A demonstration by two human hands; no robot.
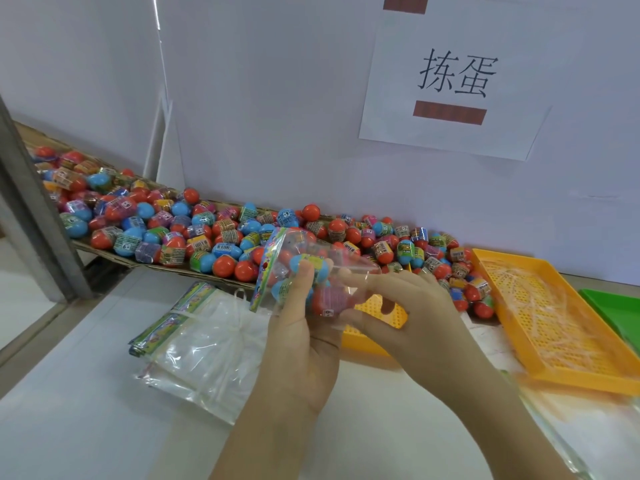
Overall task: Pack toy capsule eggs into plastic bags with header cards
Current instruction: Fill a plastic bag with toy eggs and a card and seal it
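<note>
My left hand (298,344) holds a clear plastic bag (304,271) from below, thumb pressed on a blue egg inside it. The bag has a colourful header card (268,268) on its left edge and holds several capsule eggs. My right hand (408,306) pinches the bag's open right end with its fingertips. Behind, a long heap of red and blue capsule eggs (194,230) lies on cardboard along the wall. A stack of empty bags with header cards (204,334) lies flat on the white table to the left of my hands.
An orange perforated tray (561,323) with thin clear ties sits at right, a green tray (620,310) beyond it. A smaller orange tray (367,337) lies under my hands. A paper sign (453,77) hangs on the white wall. A grey metal post (31,209) stands at left.
</note>
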